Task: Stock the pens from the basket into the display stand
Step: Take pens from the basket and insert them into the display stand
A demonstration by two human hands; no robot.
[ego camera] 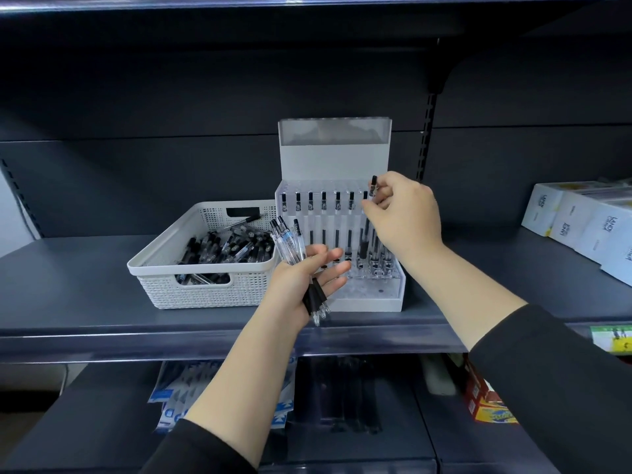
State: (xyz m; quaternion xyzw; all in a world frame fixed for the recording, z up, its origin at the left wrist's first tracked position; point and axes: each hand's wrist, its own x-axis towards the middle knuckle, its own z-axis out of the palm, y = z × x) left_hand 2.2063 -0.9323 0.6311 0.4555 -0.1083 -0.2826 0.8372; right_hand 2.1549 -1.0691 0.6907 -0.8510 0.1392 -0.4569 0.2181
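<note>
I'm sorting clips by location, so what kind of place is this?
Probably a stationery aisle in a shop: dark metal retail shelving, a display stand being filled with pens, boxed goods at the right, and packaged goods on the shelf below.

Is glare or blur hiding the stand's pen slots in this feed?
Head view: sharp overall; the clear acrylic display stand shows mild sheen, slots readable; right hand covers the rightmost slots; dark grey shelf edges bow from wide-angle distortion.
</note>
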